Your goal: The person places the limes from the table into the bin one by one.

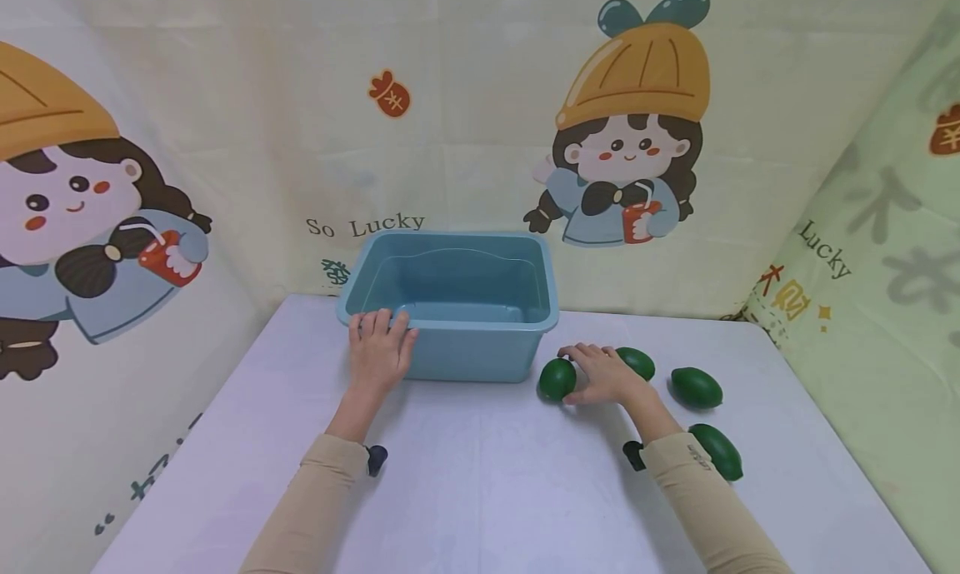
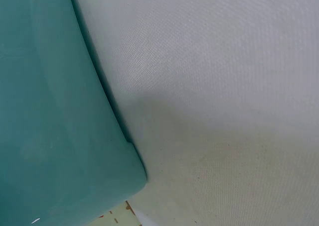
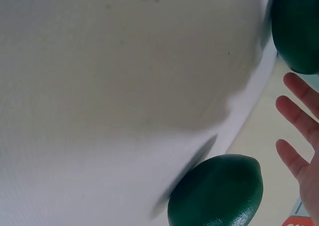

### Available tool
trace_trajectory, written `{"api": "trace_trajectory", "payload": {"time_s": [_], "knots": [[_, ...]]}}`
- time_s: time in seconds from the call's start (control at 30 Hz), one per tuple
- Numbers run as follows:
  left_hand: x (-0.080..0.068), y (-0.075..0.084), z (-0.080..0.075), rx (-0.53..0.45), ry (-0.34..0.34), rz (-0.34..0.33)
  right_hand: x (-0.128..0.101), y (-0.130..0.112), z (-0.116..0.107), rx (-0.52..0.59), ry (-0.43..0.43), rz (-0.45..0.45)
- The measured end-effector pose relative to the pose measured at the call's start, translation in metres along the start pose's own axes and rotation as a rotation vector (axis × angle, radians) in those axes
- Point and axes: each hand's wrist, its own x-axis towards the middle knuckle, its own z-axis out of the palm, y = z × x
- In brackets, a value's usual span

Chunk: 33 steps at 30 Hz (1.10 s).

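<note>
A blue-green plastic bin (image 1: 450,341) stands at the back middle of the white table (image 1: 480,491), and I see nothing inside it. My left hand (image 1: 378,345) lies flat against its front left wall, straight fingers reaching the rim. The left wrist view shows only the bin's wall (image 2: 50,111) and table cloth. My right hand (image 1: 592,374) rests on the table with fingers (image 3: 298,121) straight and spread, right beside a dark green oval fruit (image 1: 557,379). A second fruit (image 1: 637,362) lies just behind that hand. Two green fruits (image 3: 217,193) (image 3: 298,27) appear in the right wrist view.
Two more green fruits (image 1: 696,387) (image 1: 717,451) lie to the right of my right forearm. Cartoon-print cloth (image 1: 225,141) hangs behind the table and on both sides. The table's right edge runs close to the outer fruits.
</note>
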Motion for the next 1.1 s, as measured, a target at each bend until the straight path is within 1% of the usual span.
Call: {"api": "trace_trajectory", "payload": {"time_s": [0.27,0.5,0.8,0.97,1.1], "knots": [[-0.0002,-0.0001,-0.0005,-0.001,-0.018,-0.006,0.0035,0.0033,0.0075,-0.028,-0.033,0.015],[0.0,0.0003,-0.0001,0.003,0.014,0.003,0.0054,0.0014,0.0083,-0.04,-0.047,0.027],[0.0005,0.0008,-0.0012,0.001,0.022,0.009,0.0065,-0.0003,0.0083,-0.053,-0.072,0.043],[0.0001,0.0004,-0.001,0.005,0.008,0.007,0.0058,-0.0004,0.0078,-0.054,-0.072,0.04],[-0.0001,0.0004,0.0005,0.003,0.013,0.007,0.0053,0.0008,0.0089,-0.067,-0.056,0.028]]}}
